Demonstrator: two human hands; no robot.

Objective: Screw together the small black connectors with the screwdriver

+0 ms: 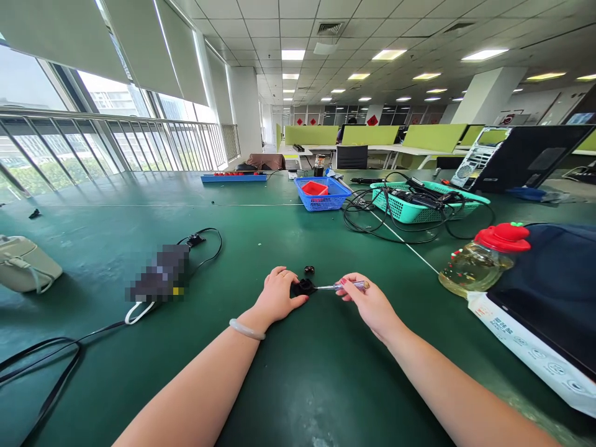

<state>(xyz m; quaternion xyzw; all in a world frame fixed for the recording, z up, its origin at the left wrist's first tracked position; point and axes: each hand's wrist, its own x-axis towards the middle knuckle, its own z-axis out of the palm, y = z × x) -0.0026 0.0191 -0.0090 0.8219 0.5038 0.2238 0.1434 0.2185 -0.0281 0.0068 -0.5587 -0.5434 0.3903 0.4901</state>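
On the green table, my left hand (280,292) grips a small black part (305,286) and steadies it on the surface. What kind of part it is I cannot make out. My right hand (367,303) is closed round the clear handle of a screwdriver (331,287), held almost level. The metal shaft points left, and its tip reaches the right side of the black part; whether it sits in a screw is too small to tell. Just beyond them lies a second small dark round piece (310,270), apart from both hands.
To the left lie a blurred dark device (161,273) with a cable and a light-coloured bag (28,264). A blue basket (325,202) and a teal basket (410,214) full of cables stand farther back. At right are a red-lidded bottle (484,257) and a white packet (531,354).
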